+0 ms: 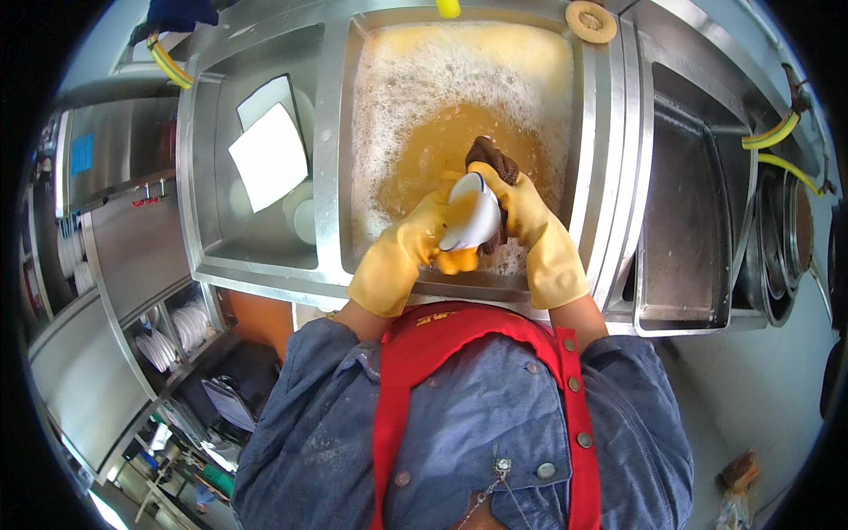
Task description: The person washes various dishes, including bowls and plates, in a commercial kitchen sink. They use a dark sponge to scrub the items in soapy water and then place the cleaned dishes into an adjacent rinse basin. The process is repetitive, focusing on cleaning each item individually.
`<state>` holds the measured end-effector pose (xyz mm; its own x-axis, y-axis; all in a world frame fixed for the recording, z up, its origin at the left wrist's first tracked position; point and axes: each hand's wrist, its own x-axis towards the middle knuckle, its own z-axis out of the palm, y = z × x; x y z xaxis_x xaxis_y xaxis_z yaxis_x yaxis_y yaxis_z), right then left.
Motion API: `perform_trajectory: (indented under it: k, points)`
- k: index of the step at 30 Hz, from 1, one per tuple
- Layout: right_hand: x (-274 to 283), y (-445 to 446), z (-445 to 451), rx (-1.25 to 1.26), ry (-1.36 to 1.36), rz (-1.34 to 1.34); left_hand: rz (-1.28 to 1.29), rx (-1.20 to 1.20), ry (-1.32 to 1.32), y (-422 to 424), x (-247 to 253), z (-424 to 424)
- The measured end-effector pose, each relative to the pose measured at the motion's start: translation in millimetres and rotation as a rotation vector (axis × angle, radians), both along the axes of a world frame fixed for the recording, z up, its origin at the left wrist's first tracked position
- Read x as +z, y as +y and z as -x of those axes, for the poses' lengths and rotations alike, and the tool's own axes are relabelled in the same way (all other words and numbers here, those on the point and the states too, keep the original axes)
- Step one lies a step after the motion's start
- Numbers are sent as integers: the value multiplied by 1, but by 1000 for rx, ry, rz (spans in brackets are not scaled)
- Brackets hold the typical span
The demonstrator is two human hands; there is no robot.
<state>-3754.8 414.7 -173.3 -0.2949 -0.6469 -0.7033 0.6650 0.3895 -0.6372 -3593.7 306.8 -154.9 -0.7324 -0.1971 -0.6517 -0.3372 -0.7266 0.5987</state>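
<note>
Both my hands wear yellow rubber gloves over the middle steel sink (586, 152), which holds brownish, foamy water. My left hand (430, 228) grips a white bowl (482, 222) with a dark blue rim, tilted on its side and partly blurred. In my right hand (513, 199) is a dark brown cloth (491, 159), bunched above and beside the bowl; the fingers are at the bowl's upper edge. Part of the cloth is hidden behind the bowl and glove.
White square plates (270, 156) and round dishes (305, 215) lie in the left sink. A round tan pad (591, 22) sits at the back right rim. A deep metal tray (686, 218) and stacked round pans (775, 245) stand on the right. Yellow hoses (772, 136) hang there.
</note>
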Motion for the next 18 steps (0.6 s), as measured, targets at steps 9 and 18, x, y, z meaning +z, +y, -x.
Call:
perform_trajectory:
  k: [9, 18]
  points:
    - [-108, 32, -12, 39, 419, -49, 299, 450, -432, -17, 64, -21]
    - [-38, 31, -18, 177, 319, -6, 382, 1174, -502, -103, 40, -129]
